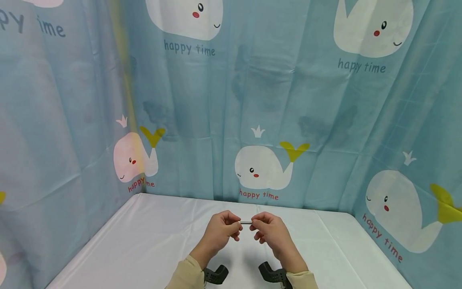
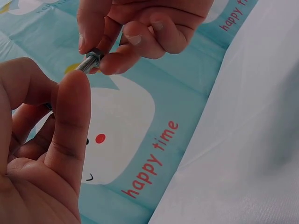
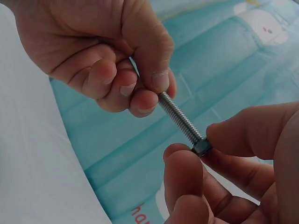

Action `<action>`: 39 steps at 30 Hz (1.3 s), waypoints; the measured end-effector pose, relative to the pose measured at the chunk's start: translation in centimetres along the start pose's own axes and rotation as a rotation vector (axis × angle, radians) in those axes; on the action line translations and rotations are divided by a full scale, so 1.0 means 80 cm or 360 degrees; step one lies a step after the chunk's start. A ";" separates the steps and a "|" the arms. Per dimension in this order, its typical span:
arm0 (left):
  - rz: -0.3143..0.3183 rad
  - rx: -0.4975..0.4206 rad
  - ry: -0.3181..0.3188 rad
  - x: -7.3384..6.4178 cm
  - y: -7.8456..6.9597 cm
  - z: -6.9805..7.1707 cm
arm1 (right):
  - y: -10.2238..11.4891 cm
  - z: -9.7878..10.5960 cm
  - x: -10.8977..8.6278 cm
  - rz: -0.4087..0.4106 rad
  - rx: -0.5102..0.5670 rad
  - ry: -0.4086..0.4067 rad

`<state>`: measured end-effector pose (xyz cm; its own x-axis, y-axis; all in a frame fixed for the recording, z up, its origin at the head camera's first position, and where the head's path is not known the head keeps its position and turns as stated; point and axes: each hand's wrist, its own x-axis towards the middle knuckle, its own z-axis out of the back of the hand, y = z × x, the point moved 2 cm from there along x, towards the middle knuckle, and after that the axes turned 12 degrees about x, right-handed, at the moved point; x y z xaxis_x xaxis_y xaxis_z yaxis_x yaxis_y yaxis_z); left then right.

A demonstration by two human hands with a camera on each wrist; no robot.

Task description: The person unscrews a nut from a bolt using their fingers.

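A silver threaded bolt (image 3: 180, 116) spans the gap between the two hands, above the white table. My left hand (image 1: 221, 230) pinches one end of it between thumb and fingers, which cover that end; a small dark bit of metal (image 2: 49, 107) shows behind the thumb. At the bolt's other end sits a hex nut (image 3: 202, 147), which my right hand (image 1: 270, 230) pinches between thumb and index finger. In the left wrist view the nut (image 2: 95, 57) surrounds the bolt's end, close to the right fingertips. The right hand's other fingers are loosely curled.
A white cloth-covered table (image 1: 144, 241) lies under the hands. Blue curtains (image 1: 216, 100) printed with whales stand along its back and sides. Black camera mounts (image 1: 216, 275) sit at both wrists, by the beige sleeves (image 1: 187, 275).
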<state>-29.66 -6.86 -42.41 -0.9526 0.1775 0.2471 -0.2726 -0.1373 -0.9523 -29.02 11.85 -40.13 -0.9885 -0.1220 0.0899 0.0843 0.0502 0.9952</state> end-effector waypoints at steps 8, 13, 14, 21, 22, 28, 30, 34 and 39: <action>0.0001 0.0046 -0.0007 0.003 0.003 -0.001 | -0.002 0.001 0.002 0.0068 0.0013 0.0011; 0.0003 0.0018 0.0001 0.003 0.004 -0.002 | 0.000 0.000 0.001 0.0112 -0.0024 0.0004; 0.0001 0.0011 0.0003 0.002 0.004 -0.001 | 0.000 0.000 0.000 0.0118 -0.0027 0.0004; 0.0000 -0.0001 0.0006 0.002 0.003 0.000 | 0.002 0.002 0.000 0.0077 0.0023 -0.0014; 0.0001 0.0002 0.0006 0.001 0.002 0.000 | 0.002 0.002 0.000 0.0053 0.0030 -0.0019; -0.0004 0.0003 0.0011 0.000 0.000 0.000 | -0.003 0.001 -0.001 -0.0077 -0.0045 0.0026; -0.0011 -0.0003 0.0011 0.000 0.000 0.000 | -0.005 0.000 0.000 -0.0059 -0.0061 0.0040; -0.0016 0.0006 0.0013 0.001 0.002 0.000 | -0.006 0.001 0.003 -0.0011 -0.0047 0.0022; -0.0017 0.0011 0.0009 0.000 0.000 0.001 | -0.002 0.001 0.002 0.0024 -0.0017 0.0012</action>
<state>-29.66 -6.94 -42.38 -0.9489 0.1846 0.2560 -0.2835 -0.1420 -0.9484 -29.16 11.91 -40.26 -0.9861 -0.1288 0.1049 0.1004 0.0414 0.9941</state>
